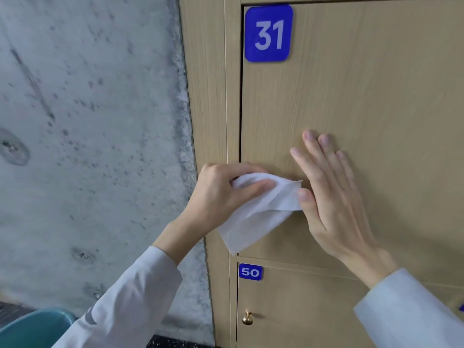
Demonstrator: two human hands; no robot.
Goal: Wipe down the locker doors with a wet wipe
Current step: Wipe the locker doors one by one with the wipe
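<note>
While the left hand (pixel 221 194) pinched it between thumb and curled fingers, the wipe (pixel 261 212) lay crumpled against the lower left part of door 31 (pixel 364 91), close to that door's left edge. From the pinch, one loose corner of the white sheet hung down and to the left, ending just above the seam over door 50 (pixel 301 310). Another fold spread rightward from the grip and met the thumb of the right hand (pixel 336 197), which touched the wipe's right edge.

That right hand was flat on door 31, fingers straight and a little apart, pointing up and to the left, palm against the wood grain; it gripped nothing. Both wrists came out of pale sleeves (pixel 130 297) from below.

Well above the grip sat the blue plate marked 31 (pixel 268 33), in the door's top left corner. Below the grip, past the hanging corner, a smaller blue plate read 50 (pixel 250 272), and lower again a brass knob (pixel 247 318) stuck out of door 50. Left of the grip ran the locker frame (pixel 208 96), then a rough grey concrete wall (pixel 88 121). Far down and left of the grip, a teal bin (pixel 32 327) showed only its rim.
</note>
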